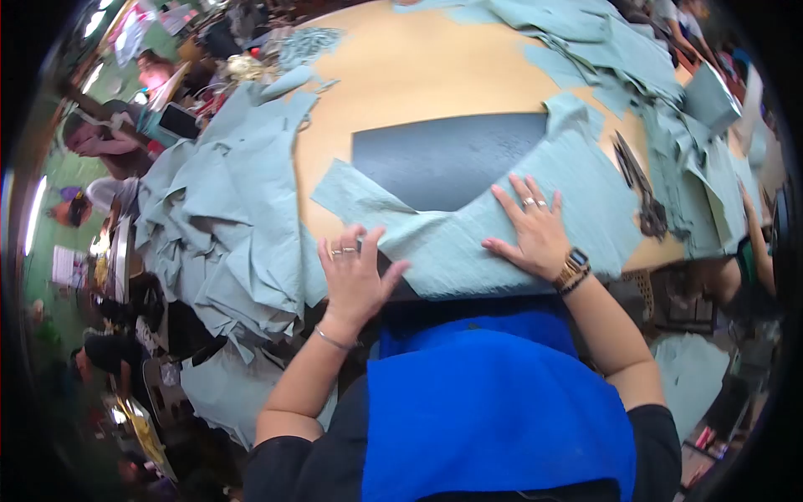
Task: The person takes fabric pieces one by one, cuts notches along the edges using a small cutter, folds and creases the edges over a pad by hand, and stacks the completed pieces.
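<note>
A pale grey-green cloth piece [443, 251] lies at the near edge of the table, its upper edge dipping in a curve. My right hand [535, 234] rests flat on it with the fingers spread. At the cloth's left end is my left hand [353, 272], fingers apart and slightly bent, holding nothing; whether its fingertips touch the cloth I cannot tell. A dark, smooth sheet [452, 159] lies on the table, partly covered by the cloth. To the right of my right hand lies a pair of large dark scissors [640, 188].
Crumpled grey-green cloth [222, 217] is heaped at the table's left side and hangs over its edge. More cloth [577, 42] covers the back right. The tan tabletop [418, 67] shows beyond the dark sheet. Other people sit at the left, and another person's arm [753, 213] shows at right.
</note>
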### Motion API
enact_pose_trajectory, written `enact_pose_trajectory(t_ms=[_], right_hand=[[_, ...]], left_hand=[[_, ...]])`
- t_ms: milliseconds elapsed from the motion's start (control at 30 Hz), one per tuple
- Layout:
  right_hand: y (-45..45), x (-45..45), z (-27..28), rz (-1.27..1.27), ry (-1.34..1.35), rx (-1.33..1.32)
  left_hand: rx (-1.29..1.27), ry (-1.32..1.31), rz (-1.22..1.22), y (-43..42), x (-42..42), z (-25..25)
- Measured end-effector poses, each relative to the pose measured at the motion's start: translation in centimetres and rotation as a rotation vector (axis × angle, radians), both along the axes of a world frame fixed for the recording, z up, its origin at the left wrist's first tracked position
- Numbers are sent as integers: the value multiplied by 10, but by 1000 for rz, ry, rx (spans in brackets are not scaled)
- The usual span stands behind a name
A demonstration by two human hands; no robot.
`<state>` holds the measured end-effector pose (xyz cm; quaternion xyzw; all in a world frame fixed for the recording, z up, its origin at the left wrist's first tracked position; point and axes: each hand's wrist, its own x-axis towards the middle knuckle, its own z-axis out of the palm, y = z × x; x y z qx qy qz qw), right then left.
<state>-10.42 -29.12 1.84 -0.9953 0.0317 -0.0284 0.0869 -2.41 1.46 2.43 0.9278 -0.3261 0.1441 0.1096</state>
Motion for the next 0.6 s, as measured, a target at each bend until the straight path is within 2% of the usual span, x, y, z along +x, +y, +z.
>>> enact_pose_trajectory(t_ms=[100,167,267,300,367,433,500,533,567,600], right_hand=[[20,3,1,-106,1,98],[41,7,2,-90,-21,257],[62,12,14,35,-11,578],[66,14,16,88,10,698],[63,25,14,212,-122,880],[52,35,21,256,-197,973],[35,46,23,226,-230,743],[23,51,12,220,-269,706],[11,55,-1,185,-231,617],[-2,58,-14,144,-197,525]], left_hand=[[68,175,97,0,-23,10],[-37,87,63,-5,-31,9],[-261,364,-10,-1,-19,-6],[-541,507,63,1,-14,-4],[-1126,765,193,13,-5,3],[-1354,860,411,54,4,35],[-1630,909,586,113,15,51],[-1863,839,601,139,10,71],[-1982,878,567,189,7,76],[-1982,634,618,235,-2,84]])
